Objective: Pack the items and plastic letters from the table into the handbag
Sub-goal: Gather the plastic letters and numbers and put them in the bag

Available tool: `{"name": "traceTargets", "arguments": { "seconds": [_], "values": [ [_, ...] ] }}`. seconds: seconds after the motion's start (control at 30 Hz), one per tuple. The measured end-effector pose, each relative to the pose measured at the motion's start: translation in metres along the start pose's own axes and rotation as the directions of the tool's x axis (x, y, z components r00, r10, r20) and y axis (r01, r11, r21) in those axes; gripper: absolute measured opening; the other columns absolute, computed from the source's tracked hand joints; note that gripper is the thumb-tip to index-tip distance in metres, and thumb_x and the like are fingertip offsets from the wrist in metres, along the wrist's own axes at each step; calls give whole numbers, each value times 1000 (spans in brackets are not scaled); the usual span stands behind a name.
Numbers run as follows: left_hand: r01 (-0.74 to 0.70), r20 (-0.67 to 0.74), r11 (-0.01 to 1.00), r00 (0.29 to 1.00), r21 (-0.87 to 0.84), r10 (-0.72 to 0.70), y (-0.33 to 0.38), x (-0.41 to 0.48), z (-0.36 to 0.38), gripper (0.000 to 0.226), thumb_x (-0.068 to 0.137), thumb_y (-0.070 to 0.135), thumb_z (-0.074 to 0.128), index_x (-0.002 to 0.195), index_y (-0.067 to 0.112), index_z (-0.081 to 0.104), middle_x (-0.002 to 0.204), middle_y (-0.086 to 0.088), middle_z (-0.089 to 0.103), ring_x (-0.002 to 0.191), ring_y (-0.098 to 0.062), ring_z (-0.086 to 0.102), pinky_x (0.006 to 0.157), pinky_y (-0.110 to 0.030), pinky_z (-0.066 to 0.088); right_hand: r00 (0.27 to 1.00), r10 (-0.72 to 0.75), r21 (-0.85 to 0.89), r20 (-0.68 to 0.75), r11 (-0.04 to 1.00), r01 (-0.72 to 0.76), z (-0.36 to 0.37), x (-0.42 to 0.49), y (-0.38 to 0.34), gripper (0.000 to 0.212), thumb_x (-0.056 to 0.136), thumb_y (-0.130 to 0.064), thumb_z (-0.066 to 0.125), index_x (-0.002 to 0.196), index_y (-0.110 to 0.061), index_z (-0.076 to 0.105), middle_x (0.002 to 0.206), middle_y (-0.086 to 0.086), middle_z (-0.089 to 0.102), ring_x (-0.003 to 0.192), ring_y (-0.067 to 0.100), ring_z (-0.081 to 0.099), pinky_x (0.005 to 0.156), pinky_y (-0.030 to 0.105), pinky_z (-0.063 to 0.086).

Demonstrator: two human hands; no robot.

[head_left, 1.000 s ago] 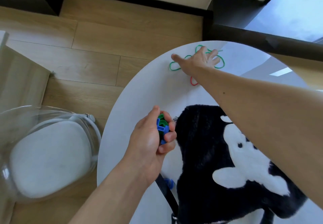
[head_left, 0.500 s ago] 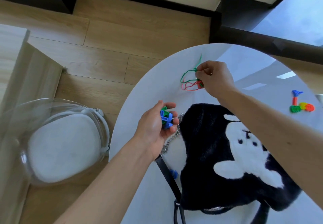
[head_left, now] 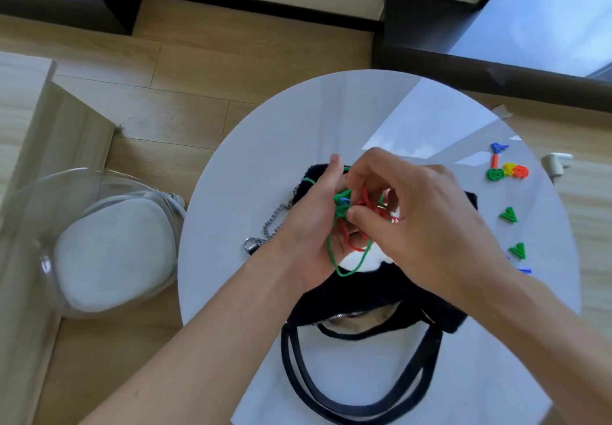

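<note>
Over the middle of the round white surface (head_left: 265,146), both hands meet above the black furry handbag (head_left: 381,288). The left hand (head_left: 311,226) is cupped palm-up and curled around a small bundle of plastic letters (head_left: 342,201), green and blue, with green and red elastic loops (head_left: 351,259) draped across its palm and hanging toward the bag. The right hand (head_left: 427,226) comes in from 3 o'clock, its thumb and fingertips pinched narrow on the same tangle of loops, touching the left hand's fingers. The handbag lies flat beneath them, its zipped mouth partly open toward 6 o'clock, black straps (head_left: 347,404) looping down to the near edge, and a silver chain with clasp (head_left: 265,235) trailing out at 9 o'clock. At 2 o'clock, well apart from the bag, sits a cluster of coloured letters (head_left: 506,169) in blue, red, green, yellow and orange; two green letters (head_left: 510,216) lie at 3 o'clock near the surface's edge. A clear chair with a white cushion (head_left: 109,252) stands on the wooden floor at 9 o'clock.
</note>
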State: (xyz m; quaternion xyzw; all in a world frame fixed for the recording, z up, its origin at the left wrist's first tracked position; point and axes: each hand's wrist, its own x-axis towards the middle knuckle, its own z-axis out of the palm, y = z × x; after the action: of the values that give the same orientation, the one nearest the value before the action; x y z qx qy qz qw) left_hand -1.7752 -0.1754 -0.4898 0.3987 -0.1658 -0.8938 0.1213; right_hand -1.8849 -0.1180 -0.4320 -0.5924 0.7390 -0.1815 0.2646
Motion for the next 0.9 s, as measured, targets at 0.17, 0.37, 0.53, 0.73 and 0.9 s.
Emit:
{"name": "traceTargets", "arguments": {
  "seconds": [0.17,0.37,0.53,0.73,0.9],
  "values": [
    [-11,3,995,1000,-103,11,-49,-16,32,53,100,59,34,94,19,68,77,1,67,62,-10,62,53,-18,51,979,-146,-113,-141,985,131,-3,-42,18,7,80,-10,72,79,-16,72,83,-10,65,87,15,53,78,32,44],
    [-46,-121,998,992,-46,40,-95,-33,48,51,100,47,48,58,19,57,48,4,40,35,-5,30,37,-15,28,989,-147,128,-2,981,146,-29,-100,48,24,94,-15,58,103,-28,76,87,-21,68,89,2,62,80,17,43],
    [-96,-92,986,992,-140,84,-123,-51,53,36,96,43,54,72,17,51,45,7,47,35,-3,34,79,-23,31,939,-310,203,151,939,278,-50,-124,62,39,93,-3,50,117,-22,74,102,-24,70,103,-1,62,88,17,44],
    [-116,-2,952,993,-283,120,-148,-65,40,25,89,36,58,71,18,58,59,6,46,42,1,33,38,-10,16,980,-194,439,-38,878,191,-53,-120,87,39,86,-1,50,114,-20,69,109,-10,68,102,12,66,81,22,50],
    [-45,-50,978,998,-205,35,-181,-67,25,23,87,35,59,71,18,54,59,5,42,45,-3,19,32,-10,22,988,-105,-151,116,981,122,2,-105,129,63,73,-40,76,127,-21,52,121,-1,46,113,20,48,97,36,42]
  ]
}}
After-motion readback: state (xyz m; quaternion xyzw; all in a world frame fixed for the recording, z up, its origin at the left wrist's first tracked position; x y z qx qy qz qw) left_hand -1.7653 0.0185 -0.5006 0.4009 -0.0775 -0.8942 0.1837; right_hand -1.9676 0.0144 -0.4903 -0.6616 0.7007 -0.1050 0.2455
